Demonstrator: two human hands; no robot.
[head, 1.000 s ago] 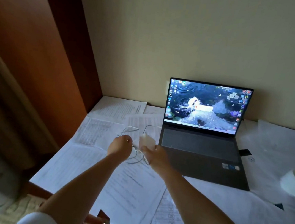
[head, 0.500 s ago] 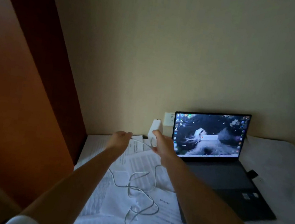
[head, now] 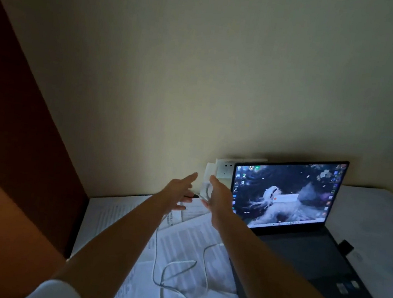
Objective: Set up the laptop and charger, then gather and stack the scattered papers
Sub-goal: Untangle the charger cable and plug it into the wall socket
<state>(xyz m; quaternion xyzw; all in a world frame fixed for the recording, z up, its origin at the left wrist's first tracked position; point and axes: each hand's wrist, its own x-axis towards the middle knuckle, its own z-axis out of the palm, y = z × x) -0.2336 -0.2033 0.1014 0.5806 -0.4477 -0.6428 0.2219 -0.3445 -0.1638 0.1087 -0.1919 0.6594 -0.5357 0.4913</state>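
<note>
The cream painted wall fills most of my view, with a dark brown wooden panel to its left. Below, the pale surface carries my open dark grey laptop, its screen lit, standing against the wall. Scattered white printed papers lie left of it, and a thin white cable loops across them. A white wall socket sits just left of the screen. My right hand grips the white charger block at that socket. My left hand hovers beside it, fingers straight and spread.
</note>
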